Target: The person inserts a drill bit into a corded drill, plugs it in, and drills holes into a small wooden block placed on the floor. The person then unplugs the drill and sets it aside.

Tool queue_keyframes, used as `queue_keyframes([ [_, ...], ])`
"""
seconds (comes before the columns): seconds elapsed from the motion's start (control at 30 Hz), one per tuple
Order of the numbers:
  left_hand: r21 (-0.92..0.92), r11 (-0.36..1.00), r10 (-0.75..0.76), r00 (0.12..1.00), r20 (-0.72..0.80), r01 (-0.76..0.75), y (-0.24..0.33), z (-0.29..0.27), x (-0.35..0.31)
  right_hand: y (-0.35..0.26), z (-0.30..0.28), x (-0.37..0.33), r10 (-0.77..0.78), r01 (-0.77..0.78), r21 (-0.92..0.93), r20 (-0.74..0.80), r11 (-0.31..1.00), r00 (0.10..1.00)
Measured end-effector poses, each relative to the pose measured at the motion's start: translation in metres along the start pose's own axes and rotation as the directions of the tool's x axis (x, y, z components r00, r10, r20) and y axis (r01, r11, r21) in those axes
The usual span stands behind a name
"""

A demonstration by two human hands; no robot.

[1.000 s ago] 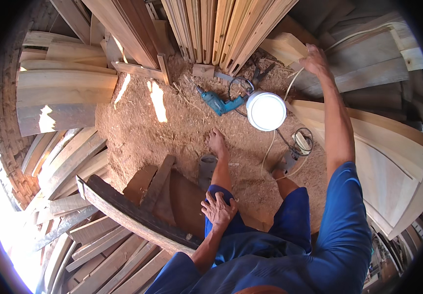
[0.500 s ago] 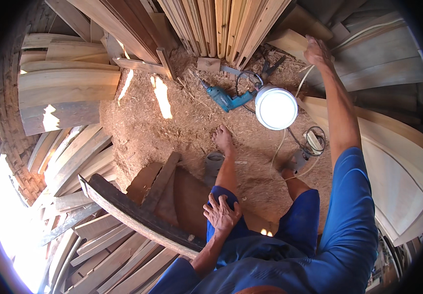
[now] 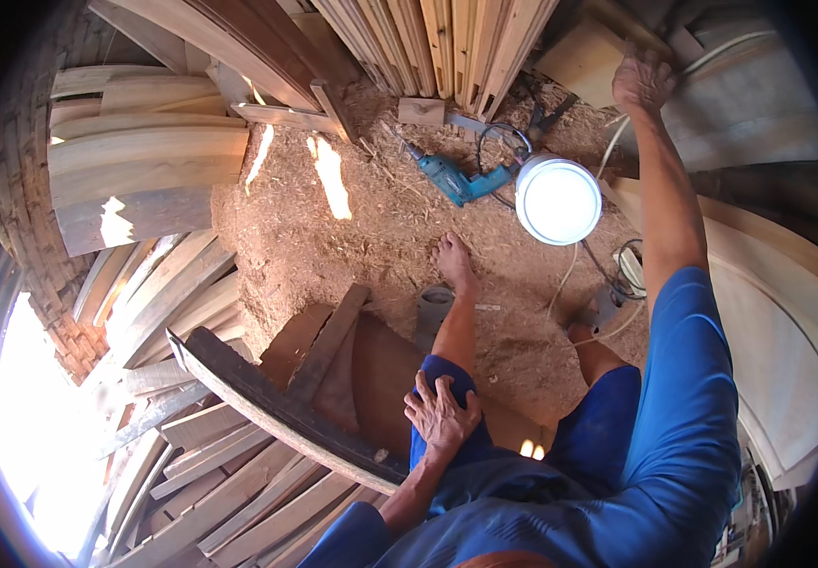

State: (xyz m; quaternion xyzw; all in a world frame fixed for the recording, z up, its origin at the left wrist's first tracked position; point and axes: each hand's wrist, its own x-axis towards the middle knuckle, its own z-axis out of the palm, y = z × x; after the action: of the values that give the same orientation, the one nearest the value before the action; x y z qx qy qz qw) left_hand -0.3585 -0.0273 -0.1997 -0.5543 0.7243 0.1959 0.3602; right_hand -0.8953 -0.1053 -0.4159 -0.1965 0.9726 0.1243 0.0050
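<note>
My left hand rests on my bent left knee, its fingers spread over the blue shorts, holding nothing. Stretched out to the far right, my right hand lies against the edge of a pale wooden piece beside stacked boards. Its fingers look apart and a little blurred; their tips are hard to make out. Below that arm a round, glaring white lamp stands on the floor. A teal power drill lies just left of it, bit pointing up and left.
Shavings cover the floor. Upright planks stand at the back, and stacked boards fill the left. A curved timber slants beside my left leg. Pale cord runs near the lamp. Large curved panels lean at right.
The whole view has shifted, so the scene sits farther right. My right hand has slid slightly farther out along the wood. My left hand stays on the knee.
</note>
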Motion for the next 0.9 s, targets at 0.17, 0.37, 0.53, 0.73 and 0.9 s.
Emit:
queue_keyframes([
  [0.17,0.019,0.997,0.069,0.996,-0.052,-0.068,-0.001,-0.002,-0.001,0.037,0.006,-0.047,-0.217,0.244,0.383,-0.112,0.891,0.970],
  [0.37,-0.090,0.992,0.089,0.995,0.035,-0.085,-0.014,0.002,-0.003,0.082,0.005,-0.257,-0.401,0.082,0.643,0.369,0.762,0.838],
  [0.53,-0.275,0.950,0.192,0.970,0.146,-0.147,-0.050,-0.006,0.000,0.143,-0.055,-0.426,-0.430,-0.114,0.597,0.686,0.794,0.587],
  [0.73,-0.192,0.916,0.328,0.933,-0.147,-0.353,-0.122,-0.048,0.002,0.184,-0.141,-0.497,-0.171,-0.392,0.413,0.836,0.822,0.522],
  [0.9,0.009,0.986,0.159,0.943,-0.292,-0.164,-0.209,-0.107,0.015,0.148,-0.152,-0.472,-0.195,-0.353,0.492,0.760,0.796,0.620],
])
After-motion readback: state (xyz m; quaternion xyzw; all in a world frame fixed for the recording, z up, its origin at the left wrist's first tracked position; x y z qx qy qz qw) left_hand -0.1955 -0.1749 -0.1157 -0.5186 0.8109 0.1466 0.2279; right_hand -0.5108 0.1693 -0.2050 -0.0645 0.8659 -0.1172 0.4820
